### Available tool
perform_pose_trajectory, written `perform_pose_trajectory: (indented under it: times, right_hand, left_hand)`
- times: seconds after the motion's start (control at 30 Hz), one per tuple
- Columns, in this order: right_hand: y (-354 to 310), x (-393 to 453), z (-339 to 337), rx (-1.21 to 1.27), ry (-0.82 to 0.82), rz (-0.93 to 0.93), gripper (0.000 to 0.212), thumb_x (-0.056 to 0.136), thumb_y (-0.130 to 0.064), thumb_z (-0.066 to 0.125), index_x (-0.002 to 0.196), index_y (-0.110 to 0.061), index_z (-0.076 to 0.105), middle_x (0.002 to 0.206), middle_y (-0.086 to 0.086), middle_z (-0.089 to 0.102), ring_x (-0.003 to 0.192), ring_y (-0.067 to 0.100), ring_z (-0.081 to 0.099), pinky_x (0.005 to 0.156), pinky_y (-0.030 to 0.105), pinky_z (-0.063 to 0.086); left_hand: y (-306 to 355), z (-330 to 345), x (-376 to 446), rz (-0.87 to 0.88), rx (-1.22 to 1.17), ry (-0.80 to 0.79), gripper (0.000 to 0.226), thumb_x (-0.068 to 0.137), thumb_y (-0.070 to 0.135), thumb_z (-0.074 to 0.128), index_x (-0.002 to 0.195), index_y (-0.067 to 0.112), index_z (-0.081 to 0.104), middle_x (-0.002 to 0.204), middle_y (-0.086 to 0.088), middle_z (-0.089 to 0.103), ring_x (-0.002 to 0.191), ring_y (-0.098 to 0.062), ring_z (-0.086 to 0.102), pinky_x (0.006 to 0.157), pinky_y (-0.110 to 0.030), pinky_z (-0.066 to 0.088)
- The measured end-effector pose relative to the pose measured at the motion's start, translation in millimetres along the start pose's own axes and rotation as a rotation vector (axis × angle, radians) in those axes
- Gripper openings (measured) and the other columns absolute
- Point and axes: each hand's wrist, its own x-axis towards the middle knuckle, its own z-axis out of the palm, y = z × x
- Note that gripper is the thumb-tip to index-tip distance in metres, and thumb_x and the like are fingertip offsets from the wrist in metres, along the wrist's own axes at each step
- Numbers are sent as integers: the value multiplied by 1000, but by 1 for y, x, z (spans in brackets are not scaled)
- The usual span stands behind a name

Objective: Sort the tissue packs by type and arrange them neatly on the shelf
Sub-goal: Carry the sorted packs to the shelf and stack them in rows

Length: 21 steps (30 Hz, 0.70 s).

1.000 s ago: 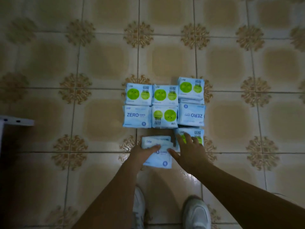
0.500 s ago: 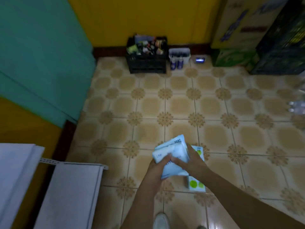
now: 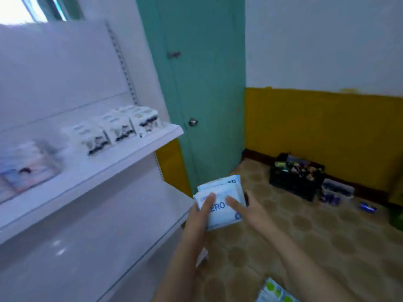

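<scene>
Head view, nearest first: a green-dotted pack lies on the floor by the person's feet. Just beyond, the left hand and right hand pinch a small stack of blue tissue packs between them, beside the lower shelf. Loosely stacked, the packs could slip apart when set down. Farther off, white packs line the upper shelf.
</scene>
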Motion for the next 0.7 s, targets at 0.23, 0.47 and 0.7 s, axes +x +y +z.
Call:
perform_pose_trajectory:
  times: [0.23,0.47,0.7]
  right_hand:
    - [-153,-70,141,-48,-348,-316,51,76,-38,78,119,-27,53,111,-10,69,89,-2,67,68,14,53]
    - [-229,-175,372,-63,-658,-484,41,76,-34,82,110,-35,60,99,-11,74,89,10,71,75,36,61]
    - [-254,-265,555,15,-838,-591,41,79,-24,80,113,-31,57,103,-9,70,81,-4,67,59,19,54]
  left_hand:
    - [119,-150,-109,331,33,174,45,82,41,75,118,16,65,107,-6,76,95,-22,73,76,-35,60]
    - [173,-369,-256,522,129,551,46,79,50,75,116,27,59,108,3,73,94,-10,71,76,-28,58]
    - [179,-542,-371,519,221,652,46,80,19,82,121,23,60,111,1,73,100,-15,71,79,-26,58]
